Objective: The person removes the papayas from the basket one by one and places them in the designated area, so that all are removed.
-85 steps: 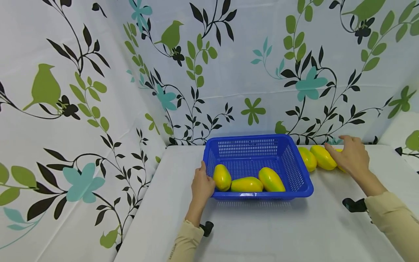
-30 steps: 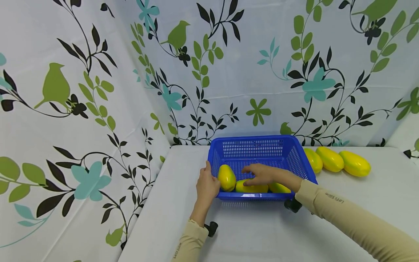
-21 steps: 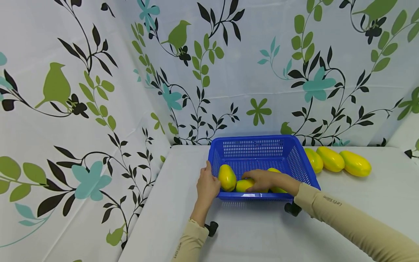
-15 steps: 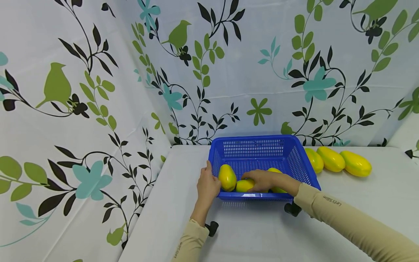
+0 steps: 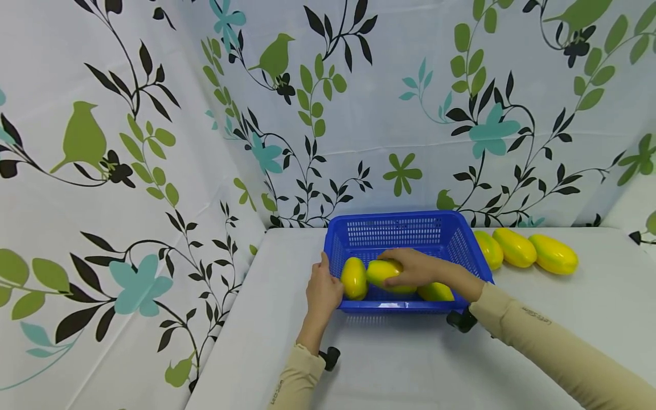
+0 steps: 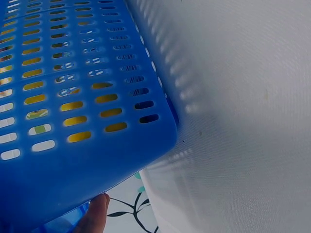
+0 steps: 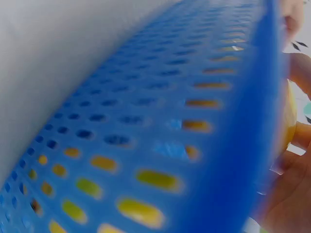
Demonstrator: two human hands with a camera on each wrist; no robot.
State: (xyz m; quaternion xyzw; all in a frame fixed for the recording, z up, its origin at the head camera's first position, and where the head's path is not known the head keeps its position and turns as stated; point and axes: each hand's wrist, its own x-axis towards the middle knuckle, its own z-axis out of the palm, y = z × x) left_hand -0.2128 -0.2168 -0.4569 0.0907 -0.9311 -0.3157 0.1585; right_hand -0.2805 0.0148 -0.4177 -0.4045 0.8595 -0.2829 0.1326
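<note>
A blue plastic basket [image 5: 410,308] stands on the white table. My left hand [image 5: 324,290] grips its left rim near the front corner; one fingertip [image 6: 98,208] shows at that rim in the left wrist view. Over the basket's front half, my right hand [image 5: 414,267] holds a yellow mango [image 5: 380,272], raised a little off the bottom. To its left another yellow mango [image 5: 354,279] sits against the side wall. A third mango [image 5: 435,292] lies front right, partly covered by my right wrist. In the right wrist view the blurred basket wall [image 7: 160,111] hides much of the grip.
Several yellow mangoes [image 5: 515,248] lie in a row on the table, right of the basket. A patterned cloth [image 5: 359,114] hangs behind and on the left. Black wrist cameras [image 5: 330,358] show below both hands.
My right hand has come from the row on the right into the basket, taken hold of the middle mango and lifted it slightly. My left hand keeps its grip on the rim.
</note>
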